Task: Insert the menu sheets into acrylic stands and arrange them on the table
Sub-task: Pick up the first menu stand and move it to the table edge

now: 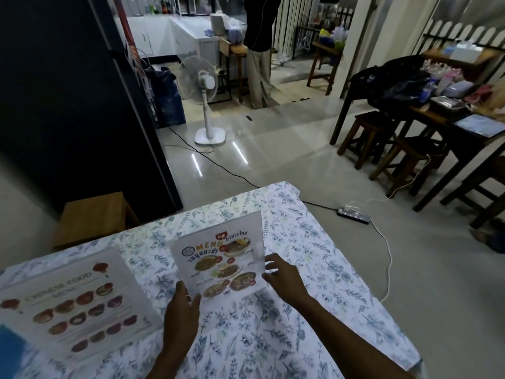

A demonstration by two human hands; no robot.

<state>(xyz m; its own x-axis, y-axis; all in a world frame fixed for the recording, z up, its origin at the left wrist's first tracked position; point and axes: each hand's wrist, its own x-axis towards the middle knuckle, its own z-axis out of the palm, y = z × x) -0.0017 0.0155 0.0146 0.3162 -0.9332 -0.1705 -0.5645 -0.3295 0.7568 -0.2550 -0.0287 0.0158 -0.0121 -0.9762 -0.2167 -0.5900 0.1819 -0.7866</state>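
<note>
An acrylic stand with the Thai food menu sheet [221, 258] inside it stands upright near the middle of the table [300, 242], which has a blue floral cloth. My left hand [181, 310] pinches the stand's lower left corner. Fingers spread, my right hand [281, 274] touches its lower right edge. A larger Chinese food menu [73, 305] lies at the left of the table; whether it sits in a stand is unclear.
A blue item [11, 348] shows at the table's near left edge. A wooden stool [93, 217] stands beyond the table's left corner. A fan [202, 94], a floor cable with a power strip [354, 214], a person [259, 50] and cluttered dark tables [437, 119] are farther off.
</note>
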